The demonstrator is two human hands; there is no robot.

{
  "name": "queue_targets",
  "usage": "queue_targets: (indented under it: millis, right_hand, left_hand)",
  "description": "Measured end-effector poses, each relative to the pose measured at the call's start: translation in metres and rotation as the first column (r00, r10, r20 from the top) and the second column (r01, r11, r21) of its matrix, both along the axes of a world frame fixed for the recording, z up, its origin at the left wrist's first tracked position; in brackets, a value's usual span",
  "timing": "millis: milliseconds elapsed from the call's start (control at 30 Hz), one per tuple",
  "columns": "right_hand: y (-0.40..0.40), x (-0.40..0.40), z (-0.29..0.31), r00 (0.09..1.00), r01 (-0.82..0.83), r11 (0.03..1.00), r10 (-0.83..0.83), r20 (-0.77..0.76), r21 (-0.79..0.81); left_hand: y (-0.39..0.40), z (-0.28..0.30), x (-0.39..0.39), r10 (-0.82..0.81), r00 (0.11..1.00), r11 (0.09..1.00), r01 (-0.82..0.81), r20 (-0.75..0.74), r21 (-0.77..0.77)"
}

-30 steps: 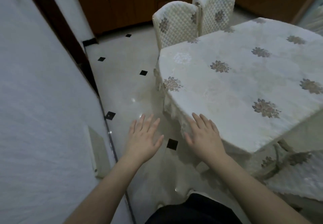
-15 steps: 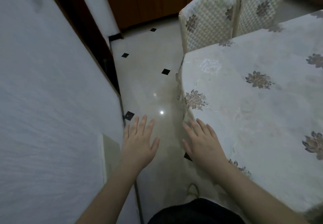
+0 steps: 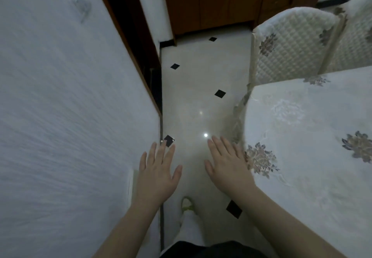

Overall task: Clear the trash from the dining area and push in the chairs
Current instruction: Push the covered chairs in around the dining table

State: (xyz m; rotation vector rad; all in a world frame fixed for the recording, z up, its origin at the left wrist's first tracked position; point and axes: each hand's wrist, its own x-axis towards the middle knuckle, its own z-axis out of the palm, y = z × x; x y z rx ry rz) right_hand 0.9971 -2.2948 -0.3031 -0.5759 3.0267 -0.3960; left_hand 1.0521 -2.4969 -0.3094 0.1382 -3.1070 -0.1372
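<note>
**Both hands empty in the passage beside the table**

The person's left hand [image 3: 156, 174] is stretched forward with flat, spread fingers and holds nothing. The right hand [image 3: 226, 165] is the same, open and empty, just beside the edge of the oval dining table with a cream flowered tablecloth [image 3: 314, 137]. Under the hands is a shiny pale tile floor with small black diamonds [image 3: 201, 72]. Further ahead, two chairs with quilted cream covers [image 3: 289, 46] stand close against the table's far side. On the left is a white textured wall [image 3: 60, 96].

Tablecloth [image 3: 302, 137] white, grey-brown floral motifs; chair covers [image 3: 291, 46] quilted cream; floor [image 3: 201, 76] pale, black diamonds.
</note>
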Motion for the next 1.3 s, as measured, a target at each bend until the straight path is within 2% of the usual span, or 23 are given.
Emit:
queue_targets:
  millis: [167, 333, 567, 667, 967, 1167, 1300]
  right_hand:
    - [-0.054, -0.072, -0.001, 0.993, -0.109, 0.994, 0.11, -0.04, 0.027]
    - [-0.081, -0.159, 0.0, 1.0, 0.021, 0.997, -0.02, -0.016, 0.081]
    - [-0.108, -0.248, 0.003, 0.991, 0.131, 0.986, -0.13, -0.023, 0.101]
    - [-0.11, -0.288, -0.003, 0.992, 0.129, 0.984, -0.13, 0.0, 0.122]
    - [-0.091, -0.459, -0.014, 0.977, 0.215, 0.973, -0.215, -0.016, 0.087]
    - [-0.063, -0.573, -0.005, 0.988, 0.151, 0.981, -0.148, -0.038, 0.118]
    - [-0.059, -0.632, 0.005, 0.977, 0.215, 0.968, -0.213, -0.032, 0.133]
  left_hand:
    - [-0.044, -0.008, -0.07, 0.023, 0.997, 0.999, -0.026, -0.072, -0.047]
    - [-0.09, -0.016, -0.146, 0.009, 1.0, 1.0, -0.009, 0.005, -0.017]
    - [-0.122, -0.015, -0.263, -0.09, 0.996, 0.995, 0.089, -0.02, -0.052]
    - [-0.124, -0.017, -0.318, -0.14, 0.989, 0.99, 0.138, -0.046, -0.041]
    - [-0.1, -0.024, -0.497, -0.275, 0.961, 0.959, 0.275, 0.006, -0.068]
    - [-0.075, -0.001, -0.608, -0.302, 0.953, 0.949, 0.302, 0.019, -0.095]
    - [-0.066, 0.011, -0.666, -0.303, 0.953, 0.95, 0.302, 0.0, -0.076]
